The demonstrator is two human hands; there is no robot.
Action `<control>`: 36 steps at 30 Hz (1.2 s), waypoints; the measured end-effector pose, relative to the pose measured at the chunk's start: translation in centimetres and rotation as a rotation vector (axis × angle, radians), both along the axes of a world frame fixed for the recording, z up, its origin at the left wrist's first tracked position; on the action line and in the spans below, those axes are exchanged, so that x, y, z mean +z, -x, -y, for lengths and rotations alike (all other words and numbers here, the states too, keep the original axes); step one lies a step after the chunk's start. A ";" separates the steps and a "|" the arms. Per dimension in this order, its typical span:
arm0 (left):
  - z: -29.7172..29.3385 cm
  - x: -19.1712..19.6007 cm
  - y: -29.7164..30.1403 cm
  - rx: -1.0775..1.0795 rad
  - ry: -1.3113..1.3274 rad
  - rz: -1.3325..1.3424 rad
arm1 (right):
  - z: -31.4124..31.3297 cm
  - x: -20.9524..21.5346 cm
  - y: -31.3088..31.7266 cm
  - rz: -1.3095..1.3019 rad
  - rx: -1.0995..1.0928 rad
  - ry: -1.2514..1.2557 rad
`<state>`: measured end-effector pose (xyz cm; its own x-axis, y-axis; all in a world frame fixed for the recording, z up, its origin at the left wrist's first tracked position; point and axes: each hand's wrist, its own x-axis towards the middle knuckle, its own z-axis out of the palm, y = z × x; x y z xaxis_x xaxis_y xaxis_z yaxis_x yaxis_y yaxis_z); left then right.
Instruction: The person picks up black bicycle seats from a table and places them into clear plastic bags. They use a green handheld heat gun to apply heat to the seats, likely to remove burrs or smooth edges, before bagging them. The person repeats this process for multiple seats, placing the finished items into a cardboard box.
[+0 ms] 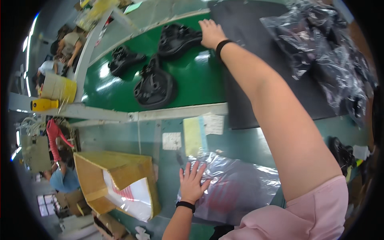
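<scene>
Head cam, looking down at the bench. Right hand (211, 33) is stretched way out over the green conveyor belt (196, 80), fingers laid on the edge of a black moulded part (178, 39), prob a saddle-type shell. Can't tell if it's actually gripping or just resting there, the palm hides the contact. Two more black parts on the belt: one (155, 85) nearer the belt's front rail, another (122, 60) further left, all close tog but the left one sits a bit apart. A dark mat (240, 100) lies under the right forearm.

Left hand (192, 183) is flat w/ fingers spread, pressing on a clear plastic bag (236, 188) lying on the teal table (132, 138) right in front of the person. Nothing pinched in it.

Other stuff: open cardboard box (116, 182) w/ a plastic liner to the left of the bag, a heap of bagged black parts (324, 52) top right, paper slips (200, 132) stuck nr the rail. Other ppl (66, 44) working far left.
</scene>
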<state>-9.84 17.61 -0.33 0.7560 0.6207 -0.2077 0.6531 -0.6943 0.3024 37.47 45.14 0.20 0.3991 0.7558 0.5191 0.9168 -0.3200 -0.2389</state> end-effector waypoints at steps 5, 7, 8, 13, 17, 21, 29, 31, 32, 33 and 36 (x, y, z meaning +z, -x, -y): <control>-0.4 -0.4 0.5 0.040 -0.002 0.008 | -3.0 -1.3 3.0 -0.140 -0.031 0.354; -0.8 -0.4 0.7 0.023 -0.018 0.009 | -2.9 -1.2 2.6 -0.134 0.015 0.381; -0.7 -0.4 0.8 0.020 -0.020 0.007 | -2.3 -0.7 2.8 -0.211 0.042 0.383; -1.3 -0.2 0.6 -0.022 -0.030 -0.068 | 5.0 3.0 4.0 -0.996 0.298 0.443; -1.1 -0.1 0.4 0.038 -0.032 0.014 | 21.1 6.2 8.1 -1.823 0.523 0.326; -1.4 -0.6 0.7 0.041 -0.127 0.078 | 39.0 8.8 10.9 -2.023 0.341 0.159; -6.8 -1.5 4.8 0.044 -0.307 0.042 | 65.4 11.4 21.7 -2.361 0.000 -0.436; -7.0 0.1 3.8 0.123 -0.390 0.037 | 68.7 11.1 24.1 -2.420 0.042 -0.596; -6.9 1.1 3.1 0.155 -0.429 0.035 | 69.9 11.2 25.1 -2.415 0.057 -0.658; -5.0 2.7 1.2 0.140 -0.413 0.162 | 70.7 11.3 26.0 -2.412 0.069 -0.711; 4.5 6.5 -4.9 0.004 0.117 0.419 | 71.7 11.3 28.2 -2.448 0.188 -0.849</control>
